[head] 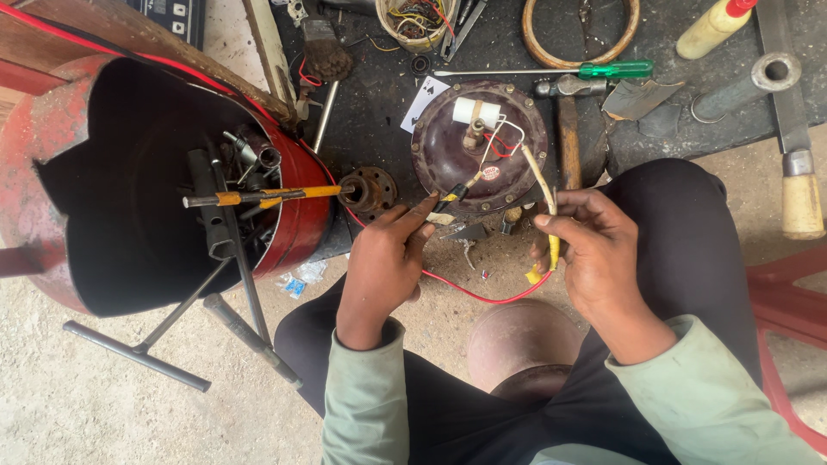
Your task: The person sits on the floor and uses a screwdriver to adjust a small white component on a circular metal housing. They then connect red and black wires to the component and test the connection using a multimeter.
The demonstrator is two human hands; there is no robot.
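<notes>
Two hands' fingers pinch wires: left hand [385, 258], right hand [594, 250]; dusty concrete floor [77, 405], black mat [379, 95].

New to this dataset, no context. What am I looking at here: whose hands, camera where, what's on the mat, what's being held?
There is one picture, from a camera worn on a person's head, looking down at their own two bare hands and lap; they sit low over a dark work mat.

The left hand pinches a small black-and-yellow wire end. The right hand grips a cream and yellow sleeved wire. A thin red wire loops between the hands.

On the mat lie a round dark maroon metal disc with bolts around its rim, a green-handled screwdriver and a wooden-handled hammer. At left stands a cut-open red metal drum holding tools.
</notes>
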